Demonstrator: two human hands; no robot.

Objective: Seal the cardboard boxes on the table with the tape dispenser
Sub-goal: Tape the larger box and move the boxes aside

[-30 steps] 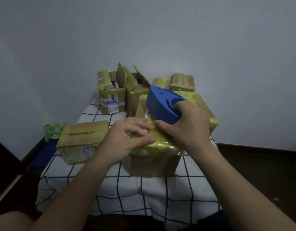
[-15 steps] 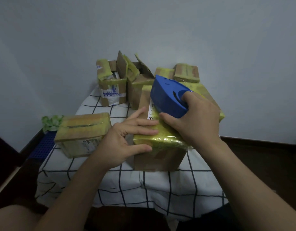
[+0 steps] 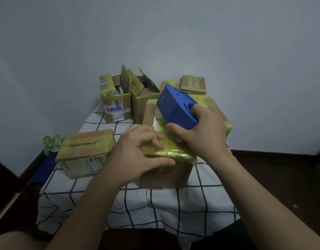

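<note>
Far to the left of the left hand's fingers, a crumpled green thing point(image 3: 52, 143) and a blue gridded piece point(image 3: 44, 168) show past the edge of the surface point(image 3: 173, 210), which a checked cloth covers; what either is I cannot tell. Just left of those fingers lies a flat closed box point(image 3: 85, 152) wrapped in yellowish tape, its contents hidden.

The left hand point(image 3: 135, 156) grips the near corner of the big box point(image 3: 166, 172), with fingers curled on its taped top and thumb along the front edge. Beyond those fingers, by the wall, stand a labelled open box point(image 3: 116, 107), with something pale inside, and a second open box point(image 3: 146, 98), whose inside is dark.

The right hand point(image 3: 204, 130) holds the blue tape dispenser point(image 3: 177, 107) tilted over the big box's top, fingers wrapped into its grip. The hand hides whether it touches the tape. Beyond these fingers sits a small closed box point(image 3: 192, 84), and a further box point(image 3: 167, 83) is mostly hidden behind the dispenser.

That makes one dispenser and at least six boxes. A brown labelled panel beside the dispenser may belong to the big box or to a seventh.
</note>
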